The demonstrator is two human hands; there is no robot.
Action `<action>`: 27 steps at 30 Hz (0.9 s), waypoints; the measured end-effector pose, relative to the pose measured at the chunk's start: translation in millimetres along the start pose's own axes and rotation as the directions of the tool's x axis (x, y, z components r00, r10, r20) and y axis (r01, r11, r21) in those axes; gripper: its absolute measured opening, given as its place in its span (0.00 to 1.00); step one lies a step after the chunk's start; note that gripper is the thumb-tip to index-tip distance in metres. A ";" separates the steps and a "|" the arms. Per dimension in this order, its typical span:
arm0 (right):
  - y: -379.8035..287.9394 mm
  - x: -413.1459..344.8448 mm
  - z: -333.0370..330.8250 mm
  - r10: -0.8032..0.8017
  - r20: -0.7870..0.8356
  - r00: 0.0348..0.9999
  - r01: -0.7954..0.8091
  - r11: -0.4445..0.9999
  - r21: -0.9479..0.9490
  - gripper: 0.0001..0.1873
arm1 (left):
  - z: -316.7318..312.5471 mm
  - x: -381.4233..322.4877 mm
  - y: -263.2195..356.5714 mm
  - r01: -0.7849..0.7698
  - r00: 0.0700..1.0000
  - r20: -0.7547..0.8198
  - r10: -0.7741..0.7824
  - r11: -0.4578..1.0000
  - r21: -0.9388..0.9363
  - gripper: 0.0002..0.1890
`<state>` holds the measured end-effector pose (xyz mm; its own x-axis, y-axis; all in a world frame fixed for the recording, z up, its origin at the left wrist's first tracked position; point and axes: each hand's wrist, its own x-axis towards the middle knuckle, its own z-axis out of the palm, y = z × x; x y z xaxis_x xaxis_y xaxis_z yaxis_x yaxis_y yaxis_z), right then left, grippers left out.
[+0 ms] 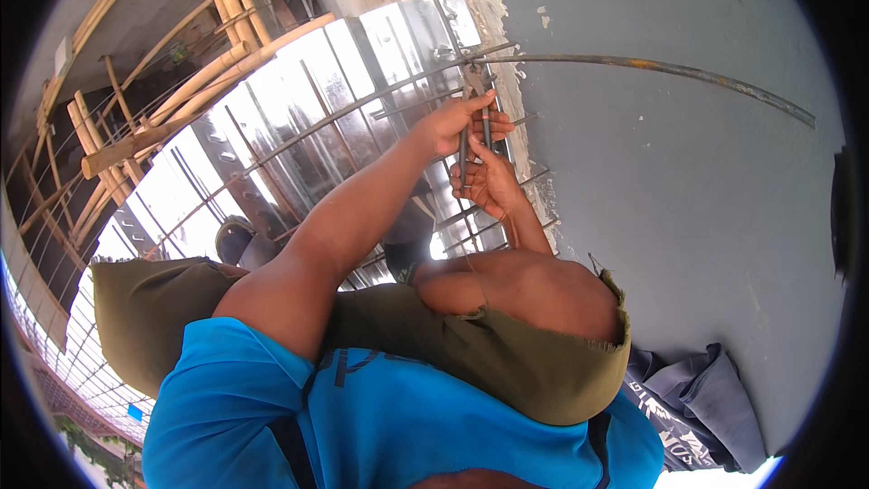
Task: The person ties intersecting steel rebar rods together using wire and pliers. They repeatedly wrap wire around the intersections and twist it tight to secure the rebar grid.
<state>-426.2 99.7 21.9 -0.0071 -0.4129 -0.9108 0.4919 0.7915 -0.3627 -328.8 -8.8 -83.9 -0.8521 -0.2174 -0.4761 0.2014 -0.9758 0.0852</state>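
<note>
Steel tying pincers [473, 81] have their jaws at a crossing of reinforcing bars, beside the wall's rough edge. Around the upper part of the handles is my left hand [461, 123], with its thumb along one handle. Lower down, my right hand [494, 182] has its fingers on the dark handle ends. A long rebar [584, 58], partly rusty, runs through the crossing and out over the grey wall. Shorter rebars [441, 17] meet it there. Whether tie wire is between the jaws is too small to tell.
Shiny corrugated metal decking [299, 102] lies under the rebar grid. The grey wall [679, 183] rises at the right, with dark cloth [713, 407] near its lower part. Bamboo poles [204, 81] stand at upper left. My bent knees in olive shorts [529, 367] are close to my arms.
</note>
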 end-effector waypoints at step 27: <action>3.2 0.2 -0.9 -0.446 -0.329 0.832 -0.141 0.404 -0.904 0.32 | 55.5 26.0 -41.8 -0.268 0.801 -0.490 0.343 0.938 0.218 0.23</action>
<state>-425.4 102.5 20.5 -0.5119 -0.5480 -0.6616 -0.5867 0.7855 -0.1967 -386.2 25.0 -51.3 -0.3767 -0.4975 -0.7814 0.3125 -0.8624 0.3983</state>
